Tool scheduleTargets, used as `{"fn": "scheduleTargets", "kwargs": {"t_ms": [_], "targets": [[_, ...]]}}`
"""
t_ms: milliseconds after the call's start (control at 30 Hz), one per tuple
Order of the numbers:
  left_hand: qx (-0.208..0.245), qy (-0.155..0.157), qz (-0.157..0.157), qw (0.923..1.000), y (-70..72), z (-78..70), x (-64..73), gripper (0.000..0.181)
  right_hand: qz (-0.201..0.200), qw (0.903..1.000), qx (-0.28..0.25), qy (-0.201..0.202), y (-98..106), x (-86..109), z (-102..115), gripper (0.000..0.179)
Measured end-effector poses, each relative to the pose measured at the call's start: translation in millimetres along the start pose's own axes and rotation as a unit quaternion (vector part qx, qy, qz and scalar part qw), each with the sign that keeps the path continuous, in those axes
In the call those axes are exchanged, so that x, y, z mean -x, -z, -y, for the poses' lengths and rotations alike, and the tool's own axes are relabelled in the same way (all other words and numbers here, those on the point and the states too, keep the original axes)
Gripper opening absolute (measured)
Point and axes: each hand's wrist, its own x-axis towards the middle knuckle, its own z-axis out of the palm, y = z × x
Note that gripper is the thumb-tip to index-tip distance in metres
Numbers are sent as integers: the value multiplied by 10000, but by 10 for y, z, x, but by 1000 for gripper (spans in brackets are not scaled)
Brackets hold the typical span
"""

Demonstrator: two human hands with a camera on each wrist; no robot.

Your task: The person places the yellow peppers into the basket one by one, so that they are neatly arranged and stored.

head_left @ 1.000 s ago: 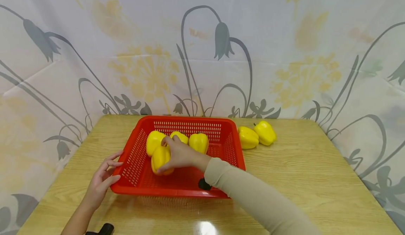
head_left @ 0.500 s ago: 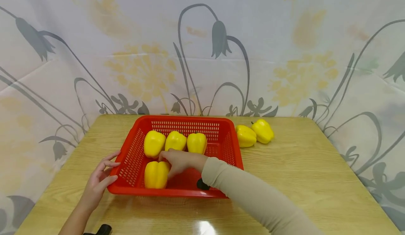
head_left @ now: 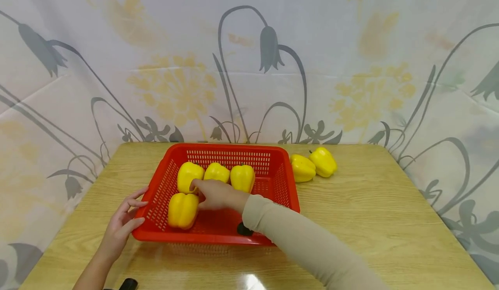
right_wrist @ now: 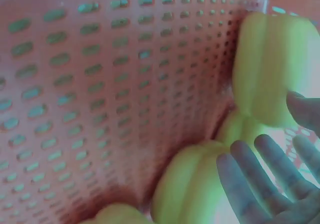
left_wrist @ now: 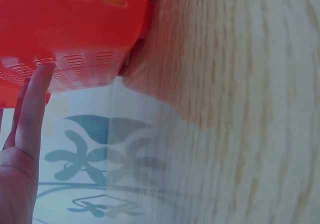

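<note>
In the head view a red perforated plastic basket [head_left: 206,238] holds several yellow bell peppers. One bell pepper [head_left: 180,212] lies at the front left corner; behind it stands a row with a left pepper [head_left: 185,174], a middle pepper [head_left: 217,171] and a right pepper [head_left: 242,176]. My right hand [head_left: 216,193] is inside the basket, just right of the front pepper. The right wrist view shows its fingers spread and its thumb right at a pepper [right_wrist: 265,63]. My left hand [head_left: 118,227] rests on the basket's left side, its fingers fairly straight against the wall [left_wrist: 85,68].
Two more yellow peppers lie on the wooden table [head_left: 370,212] beyond the basket's right side: a near one [head_left: 303,168] and a far one [head_left: 324,161]. A flower-printed cloth [head_left: 249,86] hangs behind the table. Black camera mounts [head_left: 244,229] sit at the wrists.
The right hand has brought the front pepper from over the row down into the basket's front, then left into the corner, and its fingers have loosened. The left hand stays on the basket.
</note>
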Motion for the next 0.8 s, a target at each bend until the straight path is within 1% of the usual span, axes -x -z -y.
{"fn": "scheduleTargets", "kwargs": {"t_ms": [100, 200, 367, 433, 600, 800], "targets": [[-17, 65, 12, 10000, -3, 1, 2, 29, -252, 9996, -139, 24, 85, 68, -17, 35], [-30, 72, 36, 10000, -1, 1, 3, 30, -468, 9981, -377, 144, 208, 142, -26, 32], [9, 19, 76, 10000, 7, -4, 3, 31, -737, 9933, -831, 306, 421, 264, -8, 30], [42, 30, 74, 10000, 7, -7, 2, 31, -849, 9912, -970, 309, 500, 321, 10, 28], [85, 94, 29, 9999, 6, -10, 13, 32, -1044, 9861, -1256, 303, 605, 460, 2, 23], [96, 50, 31, 9999, -1, -3, 13, 32, -1219, 9822, -1389, 330, 667, 634, -54, 22]]}}
